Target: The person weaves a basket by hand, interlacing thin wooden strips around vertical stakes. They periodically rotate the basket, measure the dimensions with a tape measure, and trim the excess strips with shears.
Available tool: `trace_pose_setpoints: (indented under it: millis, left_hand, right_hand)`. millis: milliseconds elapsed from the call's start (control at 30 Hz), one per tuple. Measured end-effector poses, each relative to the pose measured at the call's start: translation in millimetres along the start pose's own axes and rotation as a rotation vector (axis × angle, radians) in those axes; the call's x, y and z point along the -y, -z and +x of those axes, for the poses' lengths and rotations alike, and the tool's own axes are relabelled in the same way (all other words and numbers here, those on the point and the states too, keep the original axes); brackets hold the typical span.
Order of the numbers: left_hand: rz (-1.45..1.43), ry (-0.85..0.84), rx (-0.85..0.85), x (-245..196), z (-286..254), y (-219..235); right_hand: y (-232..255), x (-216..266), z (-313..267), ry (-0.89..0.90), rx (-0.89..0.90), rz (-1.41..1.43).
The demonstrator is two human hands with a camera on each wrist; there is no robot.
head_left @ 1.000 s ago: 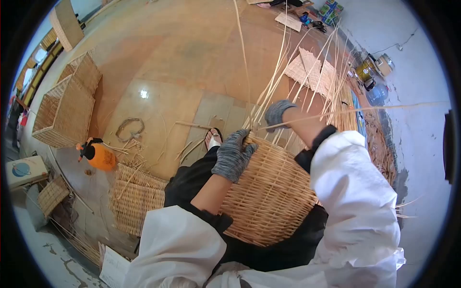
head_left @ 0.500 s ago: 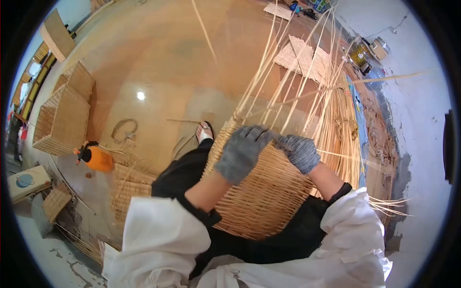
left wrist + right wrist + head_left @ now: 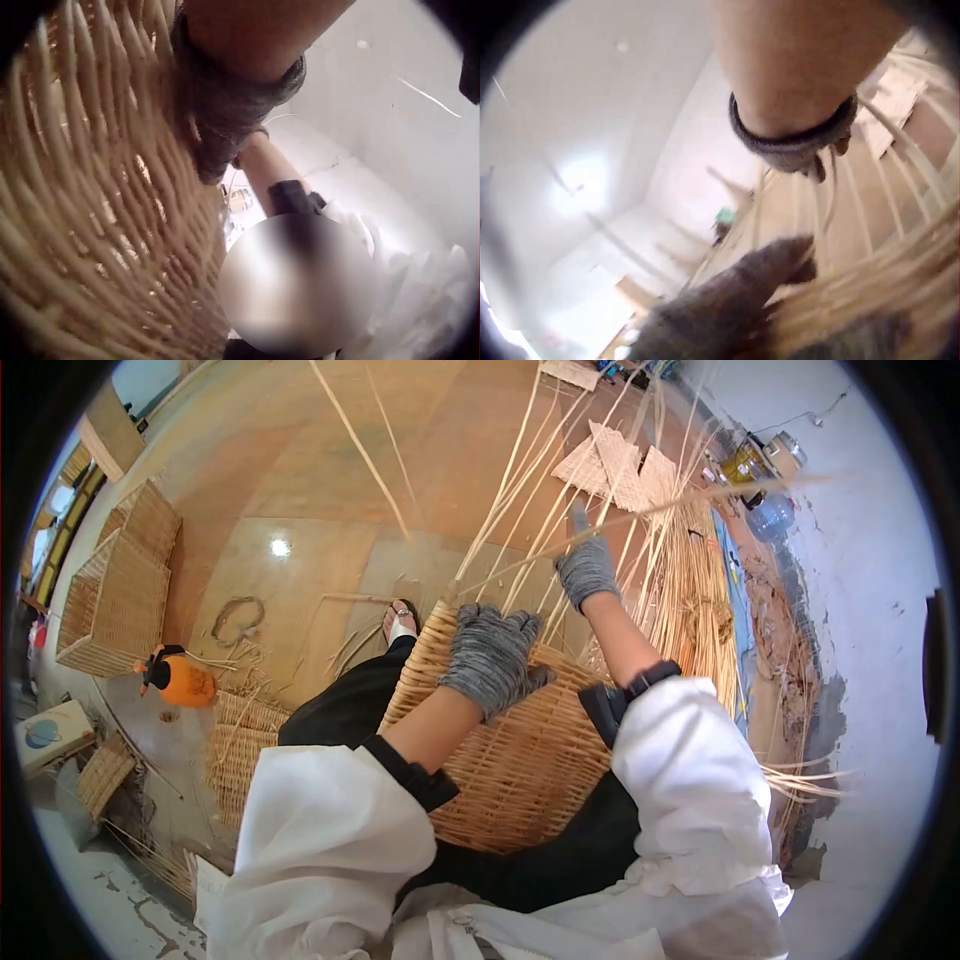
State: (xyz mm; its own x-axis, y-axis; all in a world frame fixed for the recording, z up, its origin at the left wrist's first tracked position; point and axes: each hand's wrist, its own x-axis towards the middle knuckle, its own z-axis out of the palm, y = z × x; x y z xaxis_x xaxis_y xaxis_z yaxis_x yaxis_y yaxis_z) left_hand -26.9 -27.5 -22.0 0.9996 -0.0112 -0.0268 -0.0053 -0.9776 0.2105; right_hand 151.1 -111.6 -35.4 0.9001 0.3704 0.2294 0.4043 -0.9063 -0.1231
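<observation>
A partly woven wicker basket [image 3: 530, 780] lies tilted across the person's lap, long pale stakes [image 3: 508, 485] fanning out from its upper edge. The grey-gloved left hand [image 3: 490, 660] grips that edge, fingers over the rim and thumb spread on the near face. In the left wrist view the basket's weave [image 3: 90, 187] fills the left side. Beyond the rim, the gloved right hand [image 3: 588, 568] is among the stakes, index finger pointing up and away. One long strand [image 3: 700, 497] passes right by it. I cannot tell whether the right fingers pinch a strand.
At right lies a large bundle of reeds [image 3: 705, 600] with woven mats [image 3: 610, 465] beyond. An orange spray bottle [image 3: 188, 682], a coil [image 3: 238, 620] and another woven piece [image 3: 240, 735] are on the floor at left. Tall woven boxes [image 3: 120, 600] stand farther left.
The right hand came in beside the left at the rim, then moved out among the stakes. The left hand shifted left along with the basket in the head view, its thumb now spread.
</observation>
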Motion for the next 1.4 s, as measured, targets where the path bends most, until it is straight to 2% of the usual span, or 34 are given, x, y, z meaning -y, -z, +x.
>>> trace_pose_setpoints:
  millis: [33, 100, 133, 167, 233, 267, 367, 433, 533, 600, 667, 700, 733, 767, 800, 867, 900, 933, 967, 1033, 1067, 1167, 1200, 1267, 1333, 1400]
  left_hand:
    - [-0.032, 0.002, 0.103, 1, 2, 5]
    - [0.028, 0.042, -0.037, 1, -5, 3]
    - [0.046, 0.061, -0.107, -1, -7, 0]
    - [0.029, -0.019, -0.180, -7, -5, 0]
    - [-0.002, -0.184, -0.321, -28, -1, 1]
    - [-0.078, -0.189, -0.187, -41, 8, -6]
    - [-0.111, -0.129, 0.225, -74, 22, -8]
    - [-0.052, -0.078, 0.187, -86, 22, -16]
    - [-0.050, -0.087, 0.184, -79, 22, -14]
    - [-0.063, -0.124, 0.162, -71, 19, -16]
    - [-0.056, -0.095, 0.143, -68, 16, -16]
    - [-0.058, -0.101, 0.146, -72, 13, -15]
    - [-0.033, -0.094, 0.226, -77, 15, -11]
    - [-0.027, -0.113, 0.196, -78, 15, -10]
    - [-0.018, -0.125, 0.168, -78, 12, -14]
    - [0.000, -0.119, 0.078, -81, 2, -17]
    - [-0.015, -0.108, 0.110, -81, -1, -15]
    - [-0.036, -0.093, 0.143, -80, -4, -7]
    - [-0.065, -0.076, 0.181, -81, -5, 0]
    - [-0.109, 0.011, 0.151, -88, -13, 1]
    - [-0.117, 0.047, 0.151, -91, -17, 5]
    - [-0.150, 0.122, 0.119, -93, -21, -2]
    - [-0.164, 0.142, 0.114, -95, -20, -5]
    - [-0.141, 0.123, 0.118, -99, -24, -7]
    - [-0.132, 0.104, 0.083, -88, -19, -8]
    - [-0.153, 0.045, 0.073, -92, -24, -13]
  right_hand:
    - [6, -7, -6, -0.092, -0.007, 0.358]
    - [42, -34, -32, -0.263, -0.018, 1.053]
    - [60, -44, -63, -0.424, -0.132, 1.256]
    - [30, -114, -84, -0.316, 0.273, 1.630]
    - [31, -136, -117, -0.375, 0.392, 1.187]
    - [32, -146, -134, -0.390, 0.463, 0.975]
    - [23, -135, -94, -0.188, 0.138, 0.958]
    - [13, -103, -70, 0.064, -0.126, 0.287]
    - [39, -106, -91, -0.299, 0.047, 0.927]
    - [56, -157, -135, -0.601, 0.251, 1.503]
    - [60, -165, -180, -0.799, 0.350, 1.272]
    - [71, -152, -181, -0.791, 0.365, 1.176]
    - [84, -138, -171, -0.783, 0.372, 1.086]
    - [93, -127, -152, -0.756, 0.375, 1.007]
    - [85, -132, -139, -0.398, 0.432, 0.672]
    - [65, -139, -111, 0.095, 0.738, 0.417]
    - [58, -142, -103, 0.349, 0.874, 0.271]
    - [58, -143, -102, 0.458, 0.935, 0.395]
    - [63, -145, -96, 0.343, 0.979, 0.488]
    - [79, -140, -90, 0.100, 1.061, 0.665]
    - [87, -132, -91, 0.164, 1.003, 0.644]
    - [89, -125, -107, 0.612, 0.718, -0.105]
    - [81, -135, -127, 0.492, 0.614, -0.012]
    - [62, -158, -175, 0.149, 0.547, 0.264]
    - [60, -154, -171, 0.055, 0.579, 0.299]
    - [82, -141, -175, 0.239, 0.612, -0.009]
